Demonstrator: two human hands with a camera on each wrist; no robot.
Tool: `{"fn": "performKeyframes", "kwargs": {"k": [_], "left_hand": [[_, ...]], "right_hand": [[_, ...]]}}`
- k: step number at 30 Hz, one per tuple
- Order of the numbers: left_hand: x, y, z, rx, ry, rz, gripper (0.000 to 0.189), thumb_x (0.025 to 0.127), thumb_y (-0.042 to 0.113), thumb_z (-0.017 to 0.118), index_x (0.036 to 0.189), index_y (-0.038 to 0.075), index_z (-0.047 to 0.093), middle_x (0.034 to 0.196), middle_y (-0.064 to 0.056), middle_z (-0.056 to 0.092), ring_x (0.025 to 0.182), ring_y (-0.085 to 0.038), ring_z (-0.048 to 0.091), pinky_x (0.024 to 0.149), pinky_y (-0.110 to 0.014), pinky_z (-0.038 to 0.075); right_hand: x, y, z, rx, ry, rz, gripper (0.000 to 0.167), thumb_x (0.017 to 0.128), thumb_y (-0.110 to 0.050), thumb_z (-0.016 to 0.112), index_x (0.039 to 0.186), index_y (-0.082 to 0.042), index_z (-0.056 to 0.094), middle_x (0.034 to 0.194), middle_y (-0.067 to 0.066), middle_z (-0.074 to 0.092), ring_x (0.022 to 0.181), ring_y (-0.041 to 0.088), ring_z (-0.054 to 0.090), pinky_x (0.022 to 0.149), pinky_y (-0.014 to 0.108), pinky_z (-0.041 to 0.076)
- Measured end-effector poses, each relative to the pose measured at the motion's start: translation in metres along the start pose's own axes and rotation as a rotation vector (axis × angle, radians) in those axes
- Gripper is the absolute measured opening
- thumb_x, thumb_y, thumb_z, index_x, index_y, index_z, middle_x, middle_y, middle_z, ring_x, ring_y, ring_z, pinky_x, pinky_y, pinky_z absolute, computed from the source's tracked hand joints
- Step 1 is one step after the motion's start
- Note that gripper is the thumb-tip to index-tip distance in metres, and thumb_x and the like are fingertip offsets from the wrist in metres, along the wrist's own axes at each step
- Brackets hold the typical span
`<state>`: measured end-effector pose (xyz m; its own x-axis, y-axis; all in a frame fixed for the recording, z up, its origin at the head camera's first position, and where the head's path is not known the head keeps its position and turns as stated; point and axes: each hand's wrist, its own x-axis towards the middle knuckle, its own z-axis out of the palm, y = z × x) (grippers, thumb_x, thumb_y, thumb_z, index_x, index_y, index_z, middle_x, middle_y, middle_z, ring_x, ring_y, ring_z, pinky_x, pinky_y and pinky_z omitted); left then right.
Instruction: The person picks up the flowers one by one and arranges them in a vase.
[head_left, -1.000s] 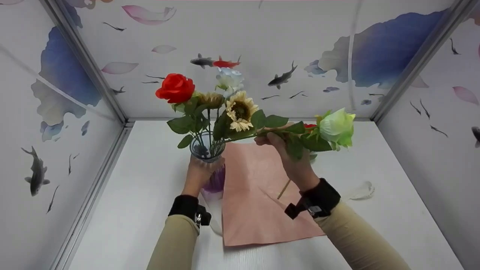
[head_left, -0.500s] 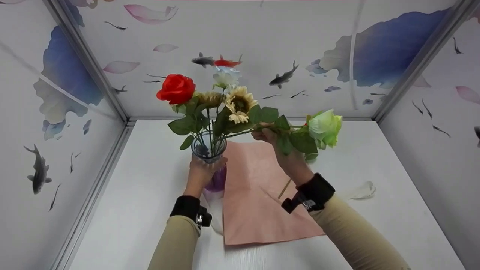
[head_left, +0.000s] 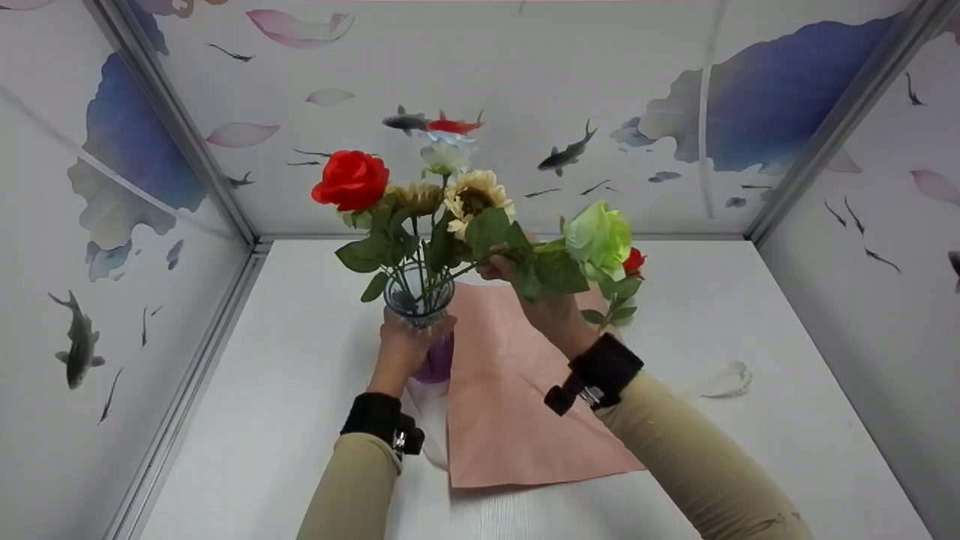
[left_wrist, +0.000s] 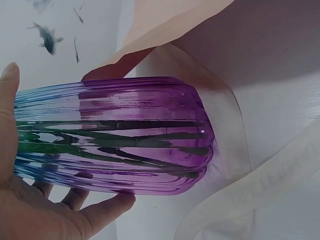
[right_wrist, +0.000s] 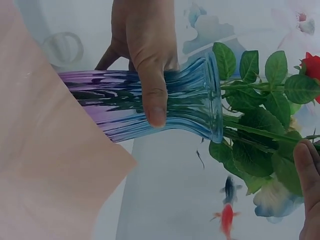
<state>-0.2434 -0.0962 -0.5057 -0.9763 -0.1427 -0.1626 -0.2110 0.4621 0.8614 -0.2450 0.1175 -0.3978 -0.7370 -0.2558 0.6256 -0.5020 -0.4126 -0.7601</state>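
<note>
A ribbed glass vase [left_wrist: 150,135], purple at its base and blue toward the neck, is gripped by my left hand [head_left: 405,345]. Stems show through its glass in the left wrist view. From its mouth rise a red rose [head_left: 350,180], a pale blue-white flower [head_left: 448,154] and cream sunflowers [head_left: 476,199]. To the right of them, my right hand [head_left: 553,313] pinches the stem of a light green rose [head_left: 598,238]. That stem slants leftward to the vase mouth, and its leaves partly cover the right fingers.
Pink wrapping paper [head_left: 525,390] lies on the white table [head_left: 787,450], right of the vase. A whitish ribbon [left_wrist: 215,200] loops near the vase base. Another red flower [head_left: 635,261] shows beyond the right hand. A pale ribbon coil [head_left: 731,380] lies farther right.
My right hand has moved left toward the vase, carrying the green rose with it. More of the red flower behind it now shows. My left hand and the vase hardly moved.
</note>
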Motion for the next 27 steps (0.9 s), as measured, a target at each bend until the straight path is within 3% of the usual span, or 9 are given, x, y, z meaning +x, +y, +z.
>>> {"fn": "performKeyframes", "kwargs": {"k": [1, 2, 3, 9, 15, 18, 22, 25, 27], "left_hand": [[0.0, 0.0, 0.0, 0.002, 0.002, 0.0, 0.105, 0.084, 0.05, 0.08, 0.153, 0.001, 0.017, 0.151, -0.026, 0.033, 0.137, -0.042, 0.041, 0.115, -0.055, 0.038], [0.0, -0.001, 0.0, 0.01, 0.005, 0.007, 0.105, 0.084, 0.05, 0.079, 0.153, 0.001, 0.018, 0.152, -0.027, 0.033, 0.137, -0.043, 0.041, 0.114, -0.055, 0.038], [0.0, -0.001, 0.0, 0.016, 0.008, 0.014, 0.104, 0.084, 0.05, 0.079, 0.153, 0.001, 0.018, 0.152, -0.027, 0.032, 0.137, -0.044, 0.041, 0.114, -0.055, 0.038], [0.0, -0.003, 0.0, 0.039, 0.037, 0.078, 0.101, 0.084, 0.049, 0.079, 0.152, -0.001, 0.022, 0.151, -0.03, 0.033, 0.135, -0.048, 0.043, 0.113, -0.057, 0.039], [-0.001, -0.006, 0.0, 0.04, 0.087, 0.155, 0.096, 0.084, 0.043, 0.081, 0.15, -0.002, 0.027, 0.147, -0.03, 0.04, 0.133, -0.046, 0.048, 0.112, -0.057, 0.039], [0.0, -0.006, 0.0, 0.039, 0.099, 0.18, 0.093, 0.084, 0.041, 0.082, 0.148, -0.002, 0.029, 0.144, -0.028, 0.043, 0.132, -0.043, 0.05, 0.112, -0.056, 0.039], [0.0, -0.006, 0.0, 0.004, 0.081, 0.148, 0.095, 0.083, 0.042, 0.082, 0.149, -0.002, 0.029, 0.147, -0.028, 0.04, 0.134, -0.044, 0.047, 0.113, -0.056, 0.039], [-0.001, -0.006, 0.0, -0.009, 0.071, 0.143, 0.097, 0.083, 0.042, 0.082, 0.15, -0.004, 0.028, 0.148, -0.028, 0.039, 0.135, -0.045, 0.046, 0.112, -0.057, 0.039], [-0.001, -0.006, 0.0, 0.009, 0.07, 0.153, 0.098, 0.084, 0.042, 0.082, 0.151, -0.004, 0.027, 0.149, -0.029, 0.039, 0.135, -0.045, 0.046, 0.113, -0.056, 0.039]], "right_hand": [[0.001, 0.002, 0.002, -0.001, 0.0, 0.006, 0.024, 0.101, -0.008, 0.063, 0.103, 0.015, 0.068, 0.096, 0.014, 0.075, 0.087, 0.018, 0.072, 0.086, 0.032, 0.059], [0.002, 0.002, 0.005, 0.092, 0.016, 0.041, 0.019, 0.099, -0.005, 0.065, 0.104, 0.012, 0.069, 0.096, 0.015, 0.074, 0.086, 0.019, 0.072, 0.086, 0.034, 0.059], [0.004, 0.003, 0.008, 0.261, 0.061, 0.076, 0.016, 0.096, 0.001, 0.068, 0.106, 0.014, 0.069, 0.097, 0.019, 0.075, 0.089, 0.025, 0.075, 0.087, 0.04, 0.06], [0.004, 0.011, 0.018, 0.376, 0.077, 0.148, 0.014, 0.096, 0.008, 0.063, 0.107, 0.004, 0.072, 0.095, 0.018, 0.074, 0.088, 0.026, 0.074, 0.086, 0.041, 0.06], [0.006, 0.022, 0.024, 0.375, 0.101, 0.115, 0.027, 0.096, 0.017, 0.054, 0.109, -0.002, 0.069, 0.095, 0.014, 0.072, 0.087, 0.024, 0.072, 0.084, 0.039, 0.059], [0.007, 0.02, 0.03, 0.224, 0.134, 0.121, 0.027, 0.094, 0.022, 0.052, 0.109, 0.004, 0.065, 0.093, 0.018, 0.07, 0.084, 0.019, 0.071, 0.081, 0.035, 0.059], [0.006, 0.017, 0.036, -0.182, 0.121, 0.139, 0.013, 0.095, 0.016, 0.057, 0.107, 0.015, 0.061, 0.092, 0.03, 0.067, 0.082, 0.013, 0.071, 0.08, 0.03, 0.059], [0.005, 0.02, 0.036, -0.401, 0.093, 0.133, 0.014, 0.097, 0.009, 0.061, 0.107, 0.018, 0.061, 0.095, 0.035, 0.066, 0.085, 0.029, 0.071, 0.083, 0.034, 0.058], [0.004, 0.022, 0.037, -0.464, 0.093, 0.136, 0.014, 0.097, 0.008, 0.062, 0.108, 0.015, 0.061, 0.096, 0.031, 0.068, 0.087, 0.037, 0.07, 0.084, 0.036, 0.057]]}}
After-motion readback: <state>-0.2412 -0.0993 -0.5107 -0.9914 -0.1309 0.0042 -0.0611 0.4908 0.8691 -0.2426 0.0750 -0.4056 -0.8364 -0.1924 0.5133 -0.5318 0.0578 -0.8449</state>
